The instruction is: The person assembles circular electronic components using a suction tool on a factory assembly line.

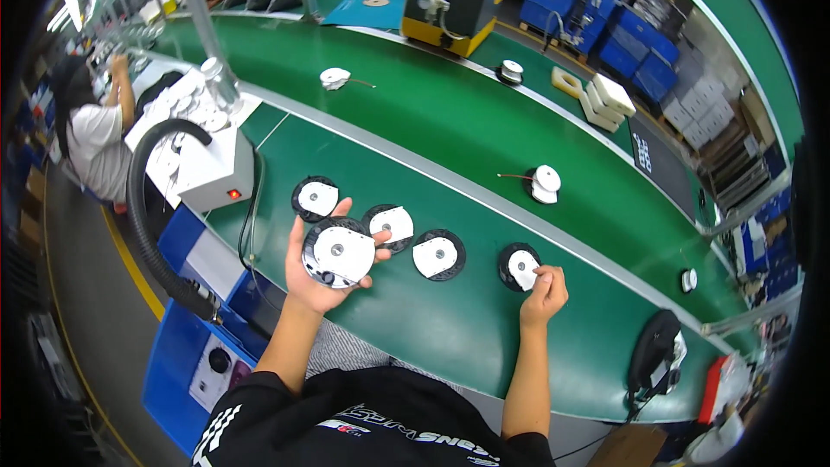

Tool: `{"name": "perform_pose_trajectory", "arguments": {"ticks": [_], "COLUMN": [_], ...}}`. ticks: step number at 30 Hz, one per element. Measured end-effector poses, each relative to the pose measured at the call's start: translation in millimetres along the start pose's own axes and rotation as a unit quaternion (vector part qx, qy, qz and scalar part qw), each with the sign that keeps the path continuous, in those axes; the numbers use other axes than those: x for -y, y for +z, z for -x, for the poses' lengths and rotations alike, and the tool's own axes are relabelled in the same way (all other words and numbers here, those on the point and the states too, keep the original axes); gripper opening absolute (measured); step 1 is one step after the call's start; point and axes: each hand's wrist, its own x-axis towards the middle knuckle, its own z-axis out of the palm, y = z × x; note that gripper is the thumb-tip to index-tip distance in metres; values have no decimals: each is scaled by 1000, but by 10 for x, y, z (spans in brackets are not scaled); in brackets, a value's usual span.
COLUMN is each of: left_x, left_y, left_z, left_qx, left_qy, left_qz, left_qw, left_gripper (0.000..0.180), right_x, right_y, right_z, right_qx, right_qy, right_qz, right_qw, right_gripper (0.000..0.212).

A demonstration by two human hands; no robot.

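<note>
Disc (338, 252) faces up right of white box (216, 175); left hand (313, 287) grips it, right hand (545, 294) pinches second disc (519, 266); shirt (363, 437) lettered.

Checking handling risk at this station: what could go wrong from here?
Drop: the left hand holds a black-rimmed white disc raised; a loose grip might let it fall.
Bump: in this view that hand overlaps a neighbouring disc on the green bench, so it could knock it.
Shift: the right hand is at the edge of the rightmost bench disc, contact unclear; a nudge might move it.
</note>
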Motion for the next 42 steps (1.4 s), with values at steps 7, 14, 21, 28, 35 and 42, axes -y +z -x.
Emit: {"name": "perform_pose_trajectory", "arguments": {"ticks": [7,14,21,28,35,42], "left_x": [23,-66,-153,-55,-175,-232], "left_y": [-227,-402,-707,-788,-776,-802], "left_z": [568,838,808,805,777,739], "left_qx": [-16,-31,-84,-112,-123,-67], "left_qy": [71,87,71,78,46,62], "left_qz": [-178,-75,-161,-114,-109,-75], "left_qw": [981,993,981,984,985,993], "left_gripper": [104,83,80,77,74,75], "right_x": [713,1062,634,531,683,638], "right_y": [762,2384,4129,5019,5110,4678], "right_z": [-428,-1337,-1943,-2258,-2563,-2251], "right_qx": [180,372,439,552,649,552], "right_qy": [-73,-160,-144,-277,-226,-278], "right_qz": [-146,-127,-11,88,167,167], "right_qw": [970,905,887,782,707,768], "right_gripper": [25,8,40,80,53,41]}}
